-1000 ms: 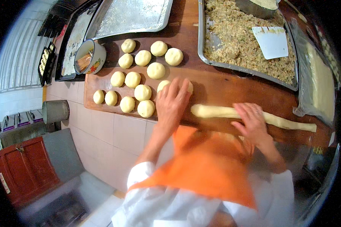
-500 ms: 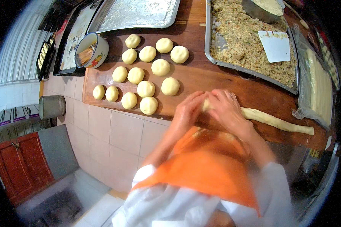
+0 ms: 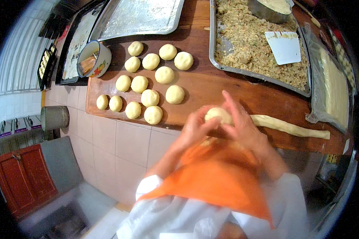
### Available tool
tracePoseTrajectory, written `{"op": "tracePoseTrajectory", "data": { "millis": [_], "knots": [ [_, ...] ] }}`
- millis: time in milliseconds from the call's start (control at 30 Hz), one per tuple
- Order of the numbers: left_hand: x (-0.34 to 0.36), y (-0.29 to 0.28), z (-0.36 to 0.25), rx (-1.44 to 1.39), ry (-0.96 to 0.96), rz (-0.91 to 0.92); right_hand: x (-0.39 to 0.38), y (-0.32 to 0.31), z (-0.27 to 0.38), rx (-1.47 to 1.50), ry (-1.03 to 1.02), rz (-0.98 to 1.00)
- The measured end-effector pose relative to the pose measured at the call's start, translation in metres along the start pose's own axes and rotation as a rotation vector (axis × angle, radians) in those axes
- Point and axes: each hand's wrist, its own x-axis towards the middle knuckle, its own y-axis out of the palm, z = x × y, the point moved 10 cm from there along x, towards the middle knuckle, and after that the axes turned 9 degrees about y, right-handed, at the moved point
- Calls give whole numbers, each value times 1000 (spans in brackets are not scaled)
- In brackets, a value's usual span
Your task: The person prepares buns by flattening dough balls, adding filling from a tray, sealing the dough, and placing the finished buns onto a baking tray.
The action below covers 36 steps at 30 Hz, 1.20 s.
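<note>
A round, pale yellow dough ball sits between my two hands at the front edge of the wooden table. My left hand cups its left side, with the thumb across the near face. On the opposite side my right hand holds it, the fingers pointing up and away and the thumb at the ball. A long dough rope lies on the table to the right, its left end partly behind my right hand. Several finished-looking dough balls, among them a near one, are spread over the board on the left.
A metal tray of crumbly filling stands at the far right, holding a white scraper and a metal bowl. Beside it lies plastic-wrapped dough. At the far left are a floured tray and an enamel bowl holding sticks.
My hands have parted a little and turned, so the dough they mostly covered now shows as a round ball between them. The view has shifted slightly. The rope stays on the table.
</note>
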Motion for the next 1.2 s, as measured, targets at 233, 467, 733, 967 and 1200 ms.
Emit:
{"op": "tracePoseTrajectory", "data": {
  "millis": [233, 467, 733, 967, 1200],
  "knots": [
    [3, -6, -24, 103, 202, -51, 11, 6, -10, -39, -32, 188],
    [-11, 22, -108, 1057, 886, -162, 7, 8, -12, 336, 359, 347],
    [11, 48, -79, 1033, 826, -310, -3, -6, -34, 187, 270, 157],
    [33, 39, -86, 869, 818, -234, -7, -10, -37, -139, -48, -98],
    [21, 51, -69, 1429, 750, 378, -7, -54, -15, -628, -170, -105]
  ]
}}
